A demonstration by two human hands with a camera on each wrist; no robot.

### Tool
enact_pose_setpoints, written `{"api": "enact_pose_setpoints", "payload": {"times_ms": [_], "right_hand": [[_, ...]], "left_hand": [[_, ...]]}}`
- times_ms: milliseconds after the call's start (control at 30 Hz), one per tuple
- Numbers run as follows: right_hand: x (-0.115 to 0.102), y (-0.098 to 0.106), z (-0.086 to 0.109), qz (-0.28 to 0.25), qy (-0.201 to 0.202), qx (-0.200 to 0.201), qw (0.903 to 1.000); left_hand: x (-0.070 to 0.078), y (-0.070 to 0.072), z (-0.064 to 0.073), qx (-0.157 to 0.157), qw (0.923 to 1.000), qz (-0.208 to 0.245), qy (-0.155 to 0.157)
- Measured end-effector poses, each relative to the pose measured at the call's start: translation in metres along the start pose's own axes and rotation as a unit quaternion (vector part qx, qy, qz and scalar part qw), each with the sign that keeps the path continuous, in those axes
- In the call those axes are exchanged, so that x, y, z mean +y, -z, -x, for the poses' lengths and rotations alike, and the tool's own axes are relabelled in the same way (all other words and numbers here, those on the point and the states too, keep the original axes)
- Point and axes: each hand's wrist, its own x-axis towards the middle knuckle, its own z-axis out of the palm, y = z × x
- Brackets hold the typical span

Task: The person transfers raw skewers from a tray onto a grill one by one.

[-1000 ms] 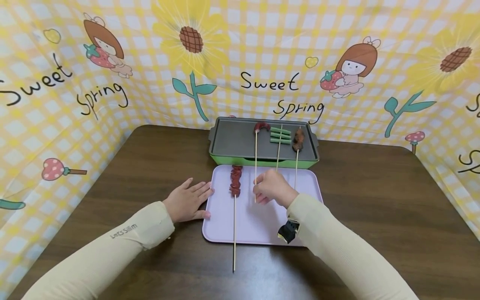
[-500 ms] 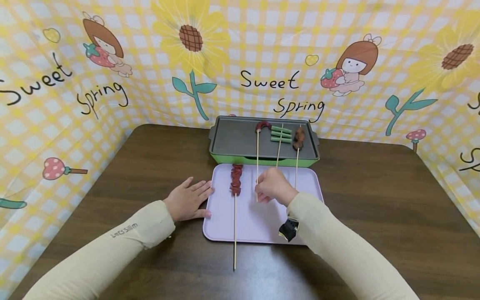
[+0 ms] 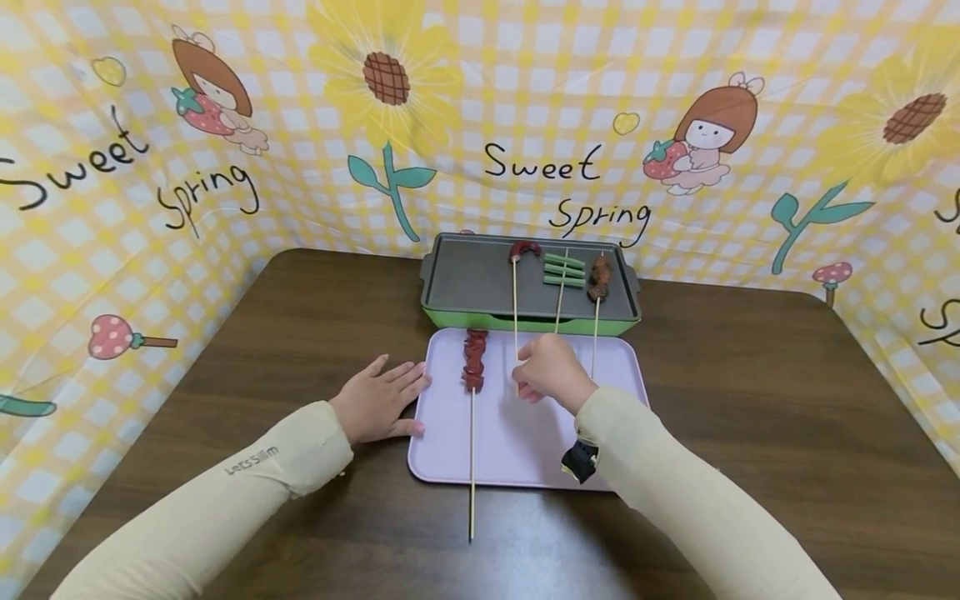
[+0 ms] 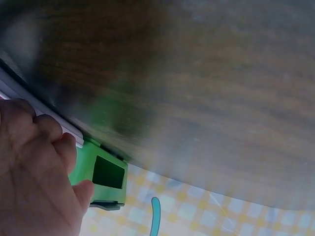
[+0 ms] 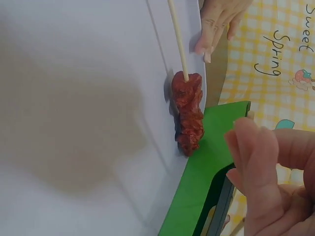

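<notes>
My right hand pinches the stick of a skewer with a curled dark-red piece, whose food end lies on the grill plate. In the right wrist view the stick's tip pokes out above the pinched fingers. Fingers straight, my left hand rests at the left edge of the lilac tray. A red meat skewer lies along the tray, its stick reaching past the front rim. To the right on the grill are a green vegetable skewer and a browned meat skewer.
The grill, grey on a green base, stands right behind the tray on a dark wooden table. A yellow checked cloth hangs behind and at the sides. The right wrist wears a small black device.
My right hand has shifted very slightly with the pinched skewer, and less of the stick shows below the fingers. The left hand stays at the tray's edge.
</notes>
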Motion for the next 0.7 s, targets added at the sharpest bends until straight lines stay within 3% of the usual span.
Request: {"api": "enact_pose_setpoints", "payload": {"times_ms": [267, 700], "right_hand": [[0.004, 0.006, 0.003, -0.008, -0.017, 0.002, 0.9998], [0.003, -0.001, 0.019, -0.095, -0.019, -0.031, 0.9948]], "left_hand": [[0.004, -0.002, -0.003, 0.002, 0.9998, -0.02, 0.0], [-0.001, -0.003, -0.002, -0.003, 0.9999, -0.014, 0.003]]}}
